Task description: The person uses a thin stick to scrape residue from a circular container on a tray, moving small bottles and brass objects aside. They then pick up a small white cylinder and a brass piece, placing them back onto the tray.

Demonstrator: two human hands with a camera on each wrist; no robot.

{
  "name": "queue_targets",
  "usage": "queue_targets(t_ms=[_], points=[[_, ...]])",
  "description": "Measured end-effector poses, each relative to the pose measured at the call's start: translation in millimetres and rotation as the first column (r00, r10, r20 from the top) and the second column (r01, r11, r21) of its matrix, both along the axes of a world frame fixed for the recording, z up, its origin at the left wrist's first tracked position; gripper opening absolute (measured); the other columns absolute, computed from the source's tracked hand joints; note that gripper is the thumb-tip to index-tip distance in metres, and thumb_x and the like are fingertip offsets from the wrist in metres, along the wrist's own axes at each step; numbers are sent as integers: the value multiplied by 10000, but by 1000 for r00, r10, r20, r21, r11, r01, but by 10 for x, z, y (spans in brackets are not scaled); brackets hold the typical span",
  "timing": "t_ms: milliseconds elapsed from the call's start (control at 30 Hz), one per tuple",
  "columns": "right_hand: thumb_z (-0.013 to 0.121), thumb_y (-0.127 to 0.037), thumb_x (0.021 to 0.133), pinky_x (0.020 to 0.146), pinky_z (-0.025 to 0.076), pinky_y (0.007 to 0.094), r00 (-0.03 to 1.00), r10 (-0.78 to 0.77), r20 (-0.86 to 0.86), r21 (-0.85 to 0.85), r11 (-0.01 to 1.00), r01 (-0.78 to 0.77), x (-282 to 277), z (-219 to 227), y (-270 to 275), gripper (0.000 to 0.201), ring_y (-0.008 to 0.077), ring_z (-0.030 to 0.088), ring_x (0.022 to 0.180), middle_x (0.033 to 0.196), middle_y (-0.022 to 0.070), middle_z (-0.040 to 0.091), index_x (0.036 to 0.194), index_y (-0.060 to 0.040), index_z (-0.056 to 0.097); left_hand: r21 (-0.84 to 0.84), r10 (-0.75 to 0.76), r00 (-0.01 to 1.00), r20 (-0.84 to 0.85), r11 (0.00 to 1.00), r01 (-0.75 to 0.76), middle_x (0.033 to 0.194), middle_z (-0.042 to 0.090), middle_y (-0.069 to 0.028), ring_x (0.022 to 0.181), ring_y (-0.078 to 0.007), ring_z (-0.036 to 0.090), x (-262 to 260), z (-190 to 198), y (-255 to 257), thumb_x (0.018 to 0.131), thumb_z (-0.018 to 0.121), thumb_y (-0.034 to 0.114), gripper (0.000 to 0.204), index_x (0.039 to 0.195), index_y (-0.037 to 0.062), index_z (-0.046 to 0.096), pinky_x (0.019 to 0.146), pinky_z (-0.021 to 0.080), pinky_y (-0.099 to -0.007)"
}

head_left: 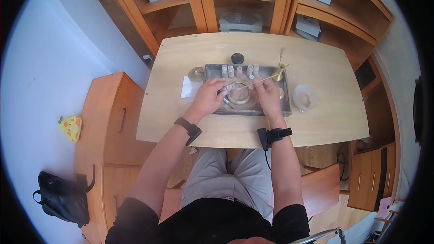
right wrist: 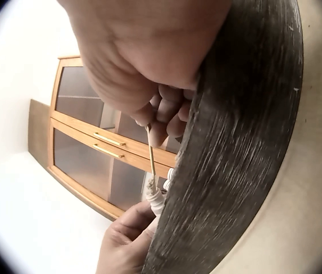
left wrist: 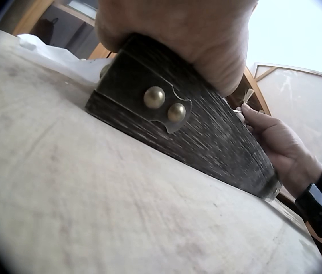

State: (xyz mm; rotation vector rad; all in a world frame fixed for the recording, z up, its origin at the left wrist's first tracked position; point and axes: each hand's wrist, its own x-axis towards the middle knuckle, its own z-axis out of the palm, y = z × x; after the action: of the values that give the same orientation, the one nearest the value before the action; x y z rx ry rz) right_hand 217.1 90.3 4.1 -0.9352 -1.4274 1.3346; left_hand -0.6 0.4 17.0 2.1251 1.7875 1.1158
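My left hand (head_left: 209,98) grips a small white bottle (right wrist: 157,201) over the left side of a dark wooden tray (head_left: 289,101). In my right hand (head_left: 270,97) a thin gold-coloured stick (right wrist: 152,154) is pinched between thumb and fingers. Its lower end carries crumbly powder (right wrist: 151,185) right at the bottle's mouth. Beneath both hands a round dish (head_left: 239,103) holds brownish powder. My left palm hides most of the bottle in the head view. The tray's dark side (left wrist: 218,142), with brass studs, fills the left wrist view below my hand.
Several small white bottles (head_left: 231,71) line the tray's back. A brass vase (head_left: 279,73) with thin tools stands at its right rear corner. Around the tray lie a black round lid (head_left: 237,58), a patterned round pot (head_left: 196,73), white paper (head_left: 186,88) and a clear bowl (head_left: 304,97).
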Motion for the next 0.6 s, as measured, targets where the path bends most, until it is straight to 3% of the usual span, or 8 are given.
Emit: queue_targets(t_ms=[233, 600], points=[[691, -272, 1022, 549, 382, 235, 994, 6, -108, 10, 1000, -5, -24, -68, 28, 306, 40, 492, 626, 782, 17, 719, 880, -4, 727, -20, -5, 1000, 4, 1000, 5, 1152, 677, -140, 1085, -356, 614, 11, 10, -13, 878, 707, 40, 335, 1213, 45, 709, 883, 541, -401], [654, -116, 1022, 800, 521, 230, 980, 141, -143, 76, 989, -131, -9, -57, 14, 153, 81, 687, 876, 944, 52, 760, 1069, 15, 716, 35, -16, 1000, -21, 999, 17, 1120, 671, -139, 1075, -350, 615, -7, -19, -7, 883, 708, 56, 321, 1204, 42, 710, 890, 538, -406]])
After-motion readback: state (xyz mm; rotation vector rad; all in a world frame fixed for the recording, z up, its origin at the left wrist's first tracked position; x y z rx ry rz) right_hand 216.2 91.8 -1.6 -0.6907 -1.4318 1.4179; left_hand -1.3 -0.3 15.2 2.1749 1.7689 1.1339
